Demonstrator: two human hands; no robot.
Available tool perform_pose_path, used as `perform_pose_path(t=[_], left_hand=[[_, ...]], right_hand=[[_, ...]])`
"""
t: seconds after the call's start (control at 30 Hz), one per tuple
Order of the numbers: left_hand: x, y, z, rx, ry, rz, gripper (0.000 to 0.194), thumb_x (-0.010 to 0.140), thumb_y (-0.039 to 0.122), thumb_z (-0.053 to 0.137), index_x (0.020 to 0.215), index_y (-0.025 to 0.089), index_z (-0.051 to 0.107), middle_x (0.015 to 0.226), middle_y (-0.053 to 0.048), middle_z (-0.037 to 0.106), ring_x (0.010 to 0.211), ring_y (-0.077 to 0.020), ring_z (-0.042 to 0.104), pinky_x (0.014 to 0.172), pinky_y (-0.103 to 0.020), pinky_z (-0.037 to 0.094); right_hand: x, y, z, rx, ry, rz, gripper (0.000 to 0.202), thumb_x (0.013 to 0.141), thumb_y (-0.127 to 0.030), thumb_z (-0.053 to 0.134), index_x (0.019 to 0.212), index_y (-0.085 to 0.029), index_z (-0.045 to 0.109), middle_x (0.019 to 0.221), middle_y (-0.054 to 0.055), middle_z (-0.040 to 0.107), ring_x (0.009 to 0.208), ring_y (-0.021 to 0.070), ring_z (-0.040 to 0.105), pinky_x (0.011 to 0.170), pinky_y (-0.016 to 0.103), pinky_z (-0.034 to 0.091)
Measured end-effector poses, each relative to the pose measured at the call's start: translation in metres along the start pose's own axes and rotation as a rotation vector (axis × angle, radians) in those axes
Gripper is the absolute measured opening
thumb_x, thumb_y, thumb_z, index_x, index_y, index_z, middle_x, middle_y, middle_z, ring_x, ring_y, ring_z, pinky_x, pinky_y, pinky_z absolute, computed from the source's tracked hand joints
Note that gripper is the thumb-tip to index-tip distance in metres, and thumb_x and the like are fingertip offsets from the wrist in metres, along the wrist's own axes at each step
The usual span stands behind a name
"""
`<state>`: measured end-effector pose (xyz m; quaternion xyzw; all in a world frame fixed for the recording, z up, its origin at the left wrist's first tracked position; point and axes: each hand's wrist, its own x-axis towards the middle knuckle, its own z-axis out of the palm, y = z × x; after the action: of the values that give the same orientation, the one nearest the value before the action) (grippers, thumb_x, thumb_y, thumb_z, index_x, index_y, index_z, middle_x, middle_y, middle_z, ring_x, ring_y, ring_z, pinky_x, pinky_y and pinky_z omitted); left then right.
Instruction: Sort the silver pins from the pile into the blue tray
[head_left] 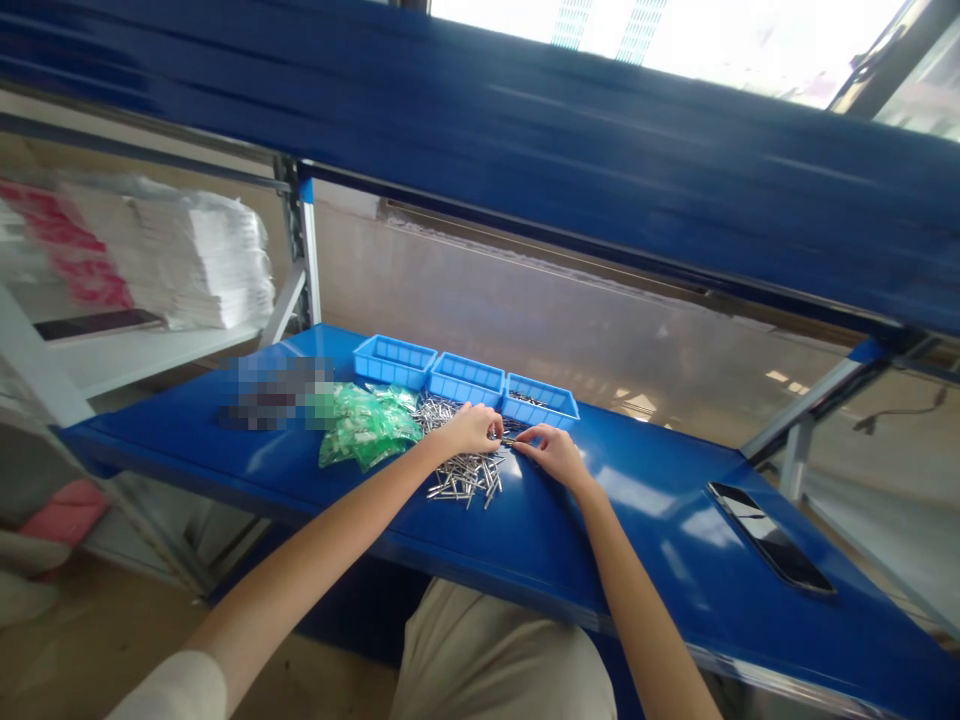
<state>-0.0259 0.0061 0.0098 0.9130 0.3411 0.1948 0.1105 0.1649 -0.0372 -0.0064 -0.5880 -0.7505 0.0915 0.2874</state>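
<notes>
A heap of thin, silvery metal rods [466, 478] lies on the blue table. My left hand [471, 430] is over its upper part, fingers curled and closed at the tips. Close to it on the right, my right hand [553, 455] pinches with thumb and forefinger. Between the fingertips of both hands a small metal rod [508, 441] shows, partly hidden. Behind my hands stand three light-blue plastic bins in a row. The right bin [541, 402] has some metal rods in it; the middle bin [466, 381] and left bin [394, 362] show bare insides.
Green-and-clear plastic bags [367, 425] lie left of the heap, beside a blurred-out patch. A phone [771, 537] rests on the right of the table [300, 470]. A blue shelf [480, 150] spans above. Wrapped white stacks [195, 255] sit on a side shelf at left.
</notes>
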Motion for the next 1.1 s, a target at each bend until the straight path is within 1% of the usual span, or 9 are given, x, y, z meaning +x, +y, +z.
perform_pose_path(t=[0.1, 0.23, 0.37, 0.47, 0.53, 0.63, 0.8, 0.97, 1.1], left_hand=[[0.0, 0.0, 0.0, 0.01, 0.0, -0.013, 0.016, 0.067, 0.021, 0.053, 0.079, 0.019, 0.063, 0.076, -0.002, 0.061, 0.08, -0.0188, 0.054, 0.083, -0.036, 0.036], [-0.001, -0.001, 0.002, 0.06, 0.032, 0.019, 0.021, 0.071, 0.016, 0.047, 0.084, 0.021, 0.062, 0.089, -0.003, 0.06, 0.088, -0.0198, 0.052, 0.084, -0.037, 0.036], [-0.001, 0.0, 0.002, 0.099, 0.065, 0.037, 0.033, 0.076, 0.009, 0.038, 0.093, 0.025, 0.061, 0.098, -0.002, 0.059, 0.094, -0.0211, 0.049, 0.084, -0.039, 0.035], [-0.001, 0.002, 0.001, 0.072, 0.09, 0.018, 0.028, 0.077, 0.014, 0.041, 0.094, 0.023, 0.061, 0.096, -0.003, 0.061, 0.093, -0.0218, 0.049, 0.084, -0.039, 0.035], [-0.001, 0.002, 0.001, 0.046, 0.126, 0.01, 0.023, 0.078, 0.024, 0.046, 0.093, 0.021, 0.062, 0.093, -0.004, 0.061, 0.092, -0.0225, 0.05, 0.083, -0.039, 0.035], [0.001, 0.002, 0.002, -0.005, 0.158, 0.028, 0.025, 0.077, 0.036, 0.051, 0.092, 0.02, 0.063, 0.089, -0.005, 0.061, 0.089, -0.0226, 0.051, 0.08, -0.037, 0.036], [0.004, 0.003, 0.0, -0.103, 0.184, 0.072, 0.023, 0.082, 0.033, 0.047, 0.084, 0.02, 0.066, 0.083, -0.004, 0.061, 0.082, -0.0183, 0.053, 0.074, -0.031, 0.038], [0.006, 0.004, -0.002, -0.135, 0.247, 0.011, 0.018, 0.08, 0.026, 0.051, 0.081, 0.019, 0.068, 0.085, -0.004, 0.061, 0.085, -0.0182, 0.053, 0.075, -0.03, 0.039], [0.006, 0.002, -0.002, -0.143, 0.254, 0.019, 0.017, 0.079, 0.027, 0.053, 0.081, 0.02, 0.068, 0.083, -0.004, 0.061, 0.084, -0.0183, 0.053, 0.074, -0.03, 0.04]], right_hand=[[0.0, -0.001, -0.001, 0.007, -0.008, -0.019, 0.025, 0.072, -0.043, 0.056, 0.077, -0.021, 0.067, 0.079, 0.003, 0.066, 0.059, 0.0138, 0.054, 0.054, 0.024, 0.039], [-0.002, -0.006, -0.002, 0.013, 0.003, -0.03, 0.023, 0.075, -0.04, 0.054, 0.076, -0.021, 0.067, 0.078, 0.003, 0.066, 0.06, 0.0137, 0.054, 0.055, 0.024, 0.04], [-0.001, -0.01, -0.003, 0.011, 0.066, -0.044, 0.021, 0.073, -0.04, 0.057, 0.074, -0.022, 0.068, 0.074, 0.002, 0.065, 0.057, 0.0133, 0.052, 0.055, 0.025, 0.04], [0.001, -0.01, -0.002, 0.071, 0.122, -0.054, 0.021, 0.073, -0.039, 0.058, 0.076, -0.021, 0.069, 0.074, 0.004, 0.066, 0.058, 0.0139, 0.054, 0.058, 0.026, 0.042], [0.002, -0.011, -0.002, 0.158, 0.158, -0.05, 0.022, 0.072, -0.039, 0.059, 0.078, -0.02, 0.068, 0.077, 0.004, 0.067, 0.061, 0.0147, 0.056, 0.06, 0.026, 0.043], [0.002, -0.015, -0.002, 0.284, 0.19, -0.025, 0.026, 0.072, -0.041, 0.059, 0.08, -0.018, 0.068, 0.076, 0.005, 0.068, 0.06, 0.015, 0.057, 0.057, 0.025, 0.044], [0.002, -0.026, -0.002, 0.39, 0.199, 0.001, 0.032, 0.072, -0.045, 0.058, 0.077, -0.016, 0.069, 0.071, 0.005, 0.067, 0.053, 0.0128, 0.053, 0.049, 0.024, 0.041], [0.003, -0.025, 0.0, 0.481, 0.185, 0.041, 0.035, 0.068, -0.046, 0.061, 0.081, -0.015, 0.069, 0.066, 0.005, 0.066, 0.05, 0.0124, 0.052, 0.046, 0.024, 0.04], [0.004, -0.024, 0.002, 0.51, 0.237, 0.049, 0.033, 0.069, -0.045, 0.061, 0.08, -0.015, 0.069, 0.067, 0.005, 0.066, 0.05, 0.0126, 0.053, 0.046, 0.024, 0.041]])
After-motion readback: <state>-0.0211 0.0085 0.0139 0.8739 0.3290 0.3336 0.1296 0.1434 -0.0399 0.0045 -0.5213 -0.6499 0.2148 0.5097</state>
